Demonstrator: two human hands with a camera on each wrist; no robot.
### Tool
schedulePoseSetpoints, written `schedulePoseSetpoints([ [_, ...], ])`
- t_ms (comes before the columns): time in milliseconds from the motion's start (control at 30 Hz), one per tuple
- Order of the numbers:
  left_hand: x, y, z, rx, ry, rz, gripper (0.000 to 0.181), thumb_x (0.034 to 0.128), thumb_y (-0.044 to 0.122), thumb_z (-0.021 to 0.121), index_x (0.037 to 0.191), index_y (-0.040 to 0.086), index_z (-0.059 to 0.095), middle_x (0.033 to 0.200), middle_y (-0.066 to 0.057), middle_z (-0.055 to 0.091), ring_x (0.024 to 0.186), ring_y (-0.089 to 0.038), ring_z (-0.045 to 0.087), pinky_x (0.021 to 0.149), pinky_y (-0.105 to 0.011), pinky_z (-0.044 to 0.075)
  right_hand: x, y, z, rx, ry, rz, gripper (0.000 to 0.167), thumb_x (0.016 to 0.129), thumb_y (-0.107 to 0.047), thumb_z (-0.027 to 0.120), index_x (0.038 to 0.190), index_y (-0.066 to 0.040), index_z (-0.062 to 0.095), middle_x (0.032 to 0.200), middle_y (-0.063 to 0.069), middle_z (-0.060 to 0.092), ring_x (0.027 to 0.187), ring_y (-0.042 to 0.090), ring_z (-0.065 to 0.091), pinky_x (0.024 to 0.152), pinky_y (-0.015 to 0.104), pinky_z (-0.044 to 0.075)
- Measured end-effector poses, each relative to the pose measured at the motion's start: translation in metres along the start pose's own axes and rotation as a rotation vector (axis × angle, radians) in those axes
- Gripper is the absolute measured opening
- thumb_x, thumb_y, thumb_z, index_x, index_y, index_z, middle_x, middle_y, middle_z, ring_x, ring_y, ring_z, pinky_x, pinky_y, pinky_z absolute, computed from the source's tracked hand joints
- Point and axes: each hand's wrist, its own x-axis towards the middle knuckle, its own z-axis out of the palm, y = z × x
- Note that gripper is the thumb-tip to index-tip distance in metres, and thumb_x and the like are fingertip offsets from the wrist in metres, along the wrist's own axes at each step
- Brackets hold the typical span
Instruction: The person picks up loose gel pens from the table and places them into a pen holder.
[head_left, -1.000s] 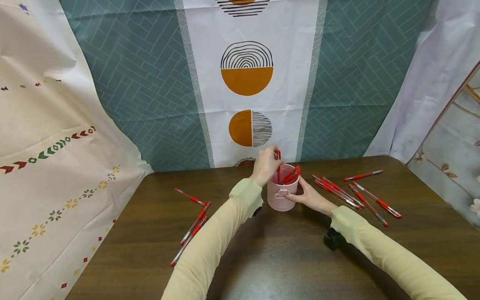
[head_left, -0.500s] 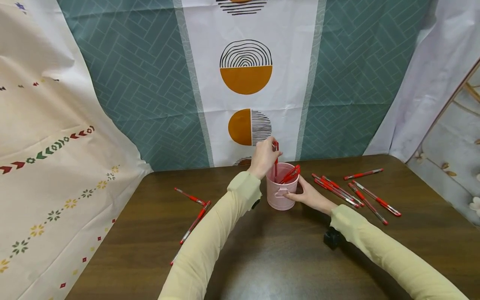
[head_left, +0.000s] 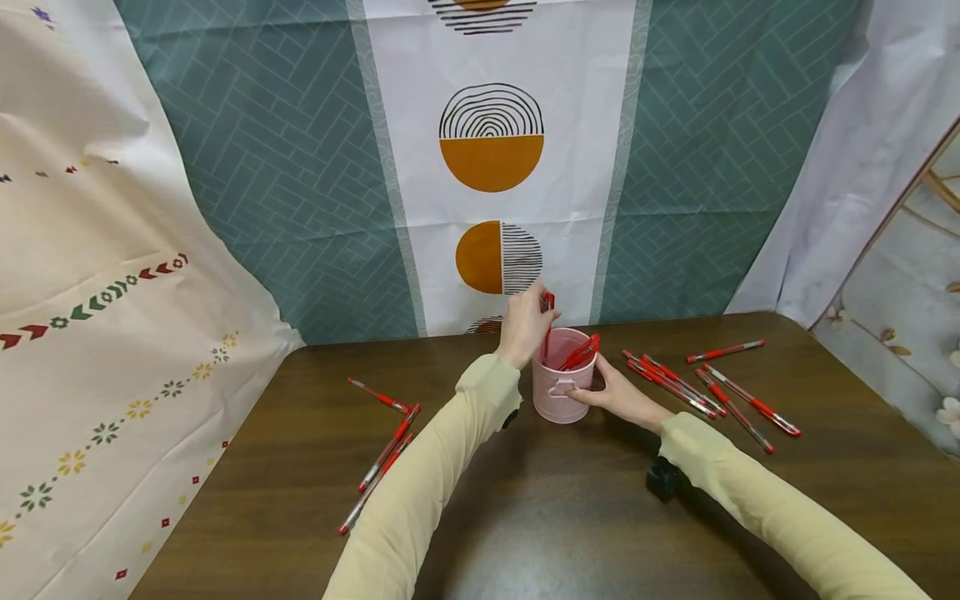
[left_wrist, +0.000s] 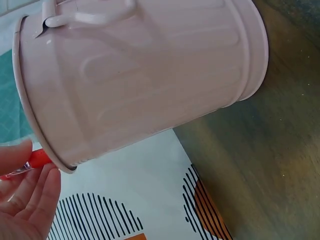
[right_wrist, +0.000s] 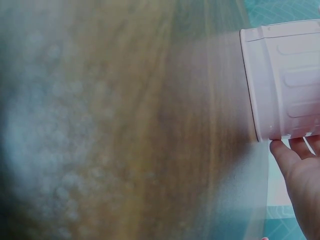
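A pink pail-shaped pen holder (head_left: 557, 408) stands upright near the table's back edge, a small handle on its front. My left hand (head_left: 522, 327) pinches a red pen (head_left: 546, 343) near its top, the pen upright with its lower part inside the left of the rim. In the left wrist view a bit of the red pen (left_wrist: 39, 158) shows between thumb and fingers. Several red pens (head_left: 581, 353) lean right inside the holder. My right hand (head_left: 621, 394) grips the holder's right side, thumb by the handle; its fingertips are partly hidden behind the holder.
On the right of the brown table (head_left: 570, 517) lie several loose red pens (head_left: 671, 386), with a single red pen (head_left: 725, 351) farther back. A few more red pens (head_left: 390, 448) lie left, near my left sleeve. A patterned cloth (head_left: 330, 167) hangs behind the table.
My left hand has risen a little and then come slightly down, the pen shifting a touch left inside the rim. My right hand and the holder stay in place.
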Motion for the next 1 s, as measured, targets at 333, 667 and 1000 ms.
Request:
schedulePoseSetpoints([
  [333, -0.010, -0.004, 0.008, 0.027, -0.050, -0.028, 0.015, 0.0784, 0.011, 0.071, 0.086, 0.008, 0.059, 0.071, -0.001, 0.055, 0.063, -0.014, 0.051, 0.055, -0.022, 0.044, 0.000, 0.006, -0.001, 0.022, -0.010, -0.029, 0.073, 0.084, -0.012, 0.064, 0.139, -0.001, 0.017, 0.133, 0.021, 0.032, 0.120, 0.036, 0.031, 0.095, 0.050, 0.028],
  [667, -0.013, -0.006, 0.011, 0.087, -0.070, -0.079, 0.011, 0.0844, 0.020, 0.065, 0.089, 0.011, 0.065, 0.079, 0.000, 0.062, 0.066, -0.013, 0.057, 0.058, -0.024, 0.047, -0.001, 0.002, 0.000, 0.000, -0.008, -0.015, 0.074, 0.083, -0.013, 0.064, 0.139, -0.001, 0.017, 0.135, 0.022, 0.030, 0.122, 0.037, 0.028, 0.096, 0.051, 0.026],
  [1000, -0.011, -0.003, 0.010, 0.148, -0.075, -0.095, 0.016, 0.0865, 0.029, 0.061, 0.084, 0.014, 0.068, 0.074, 0.002, 0.062, 0.062, -0.014, 0.057, 0.053, -0.027, 0.045, 0.011, 0.034, -0.003, 0.000, 0.006, -0.042, 0.076, 0.083, -0.018, 0.066, 0.141, -0.007, 0.017, 0.136, 0.018, 0.030, 0.123, 0.035, 0.029, 0.096, 0.050, 0.025],
])
